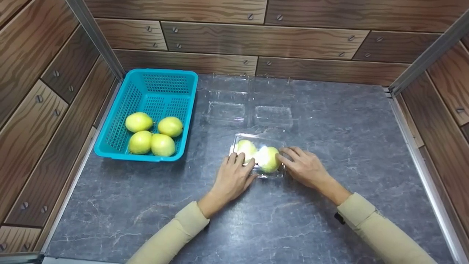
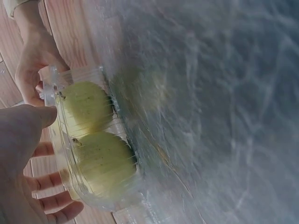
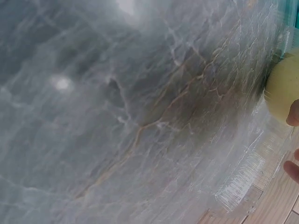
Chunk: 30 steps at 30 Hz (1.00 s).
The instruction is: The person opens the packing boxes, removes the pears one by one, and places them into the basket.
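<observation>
A clear plastic clamshell box (image 1: 261, 137) sits on the grey marbled table with its lid over two yellow-green fruits (image 1: 272, 163). Their short stems show through the plastic in the left wrist view. My left hand (image 1: 231, 178) lies over the box's left front part, fingers bent on the lid and thumb at the front rim. At the right side, my right hand (image 1: 306, 168) has its curled fingers and thumb on the box's edge. The right wrist view catches only some fingertips (image 3: 293, 114) beside one fruit (image 3: 280, 88).
Left of the box stands a teal plastic basket (image 1: 194, 99) with several more yellow-green fruits (image 1: 141, 142). Behind the box are clear empty clamshell trays (image 1: 226, 112), near the wood-patterned back wall (image 1: 220, 36). Metal-framed panels enclose both sides.
</observation>
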{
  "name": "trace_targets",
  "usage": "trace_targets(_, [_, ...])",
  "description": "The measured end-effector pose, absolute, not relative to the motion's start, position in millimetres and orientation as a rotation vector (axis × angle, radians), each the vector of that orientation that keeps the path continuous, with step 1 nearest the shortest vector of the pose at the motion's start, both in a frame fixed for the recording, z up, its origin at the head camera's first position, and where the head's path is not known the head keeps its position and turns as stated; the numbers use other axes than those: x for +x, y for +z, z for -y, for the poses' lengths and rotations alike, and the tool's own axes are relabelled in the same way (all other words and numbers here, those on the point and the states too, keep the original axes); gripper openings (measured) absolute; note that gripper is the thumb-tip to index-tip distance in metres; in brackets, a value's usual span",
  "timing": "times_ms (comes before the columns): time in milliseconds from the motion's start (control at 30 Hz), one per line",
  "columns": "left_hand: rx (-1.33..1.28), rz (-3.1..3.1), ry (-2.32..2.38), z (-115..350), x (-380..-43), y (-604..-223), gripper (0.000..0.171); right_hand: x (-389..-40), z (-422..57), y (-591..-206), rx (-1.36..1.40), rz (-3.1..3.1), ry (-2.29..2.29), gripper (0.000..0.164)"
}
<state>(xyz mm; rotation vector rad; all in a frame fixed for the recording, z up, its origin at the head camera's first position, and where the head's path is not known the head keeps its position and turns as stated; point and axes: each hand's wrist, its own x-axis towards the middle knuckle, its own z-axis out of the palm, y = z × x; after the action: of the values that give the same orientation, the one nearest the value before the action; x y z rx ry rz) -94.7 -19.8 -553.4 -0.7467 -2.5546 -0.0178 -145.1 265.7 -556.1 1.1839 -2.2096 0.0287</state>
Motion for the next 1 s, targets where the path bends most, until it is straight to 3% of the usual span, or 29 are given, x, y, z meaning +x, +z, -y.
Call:
trace_targets(233, [-0.723, 2.586, -0.003, 18, -91, -552, 0.050, -147, -265, -557, 1.193, 2.205, -0.001, 0.035])
trace_targets(467, [-0.655, 2.682, -0.230, 20, -82, -551, 0.077, -141, -268, -552, 1.199, 2.228, -0.070, 0.043])
trace_targets(600, [-0.591, 2.695, -0.427, 25, -81, -549, 0.082, -136, -271, -550, 1.204, 2.236, -0.060, 0.045])
trace_targets(867, [-0.489, 2.675, -0.881, 39, -78, -551, 0.077, -124, -272, -544, 1.169, 2.276, 0.047, 0.037])
trace_targets(1000, [-0.352, 2.679, -1.149, 45, -76, -554, 0.072, -118, -273, -541, 1.152, 2.315, 0.075, 0.042])
